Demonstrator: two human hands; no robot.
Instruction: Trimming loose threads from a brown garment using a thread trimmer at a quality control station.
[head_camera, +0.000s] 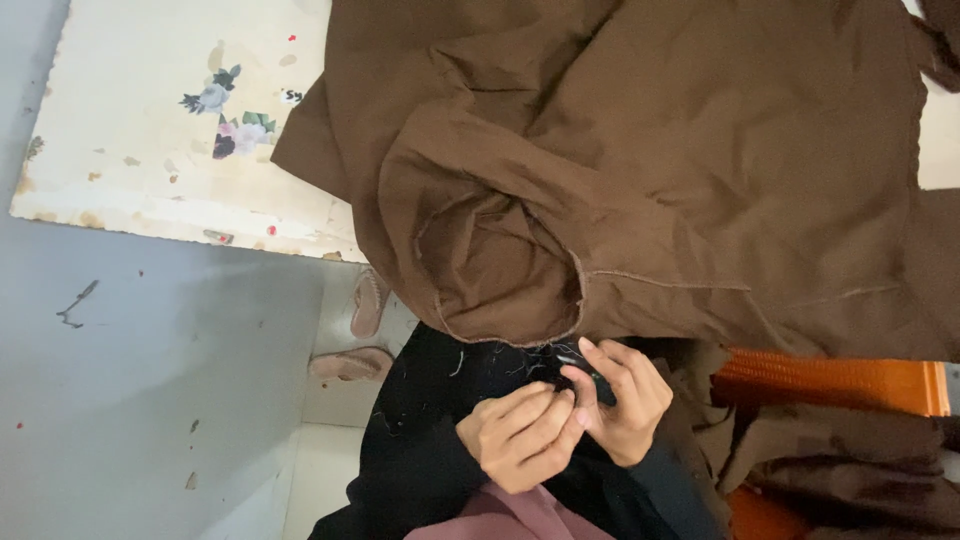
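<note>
One head-worn camera looks steeply down, close over the lap; brown fabric (650, 150) fills the upper frame.

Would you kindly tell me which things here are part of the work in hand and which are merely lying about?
In hand:
left hand
right hand
small dark item pinched between them, too small to identify
brown cloth

Lying about:
sandals
floral board
orange thing

small white label (291, 96) with dark print, stuck on cream tabletop (130, 150), beside floral decal (228, 120)
</note>
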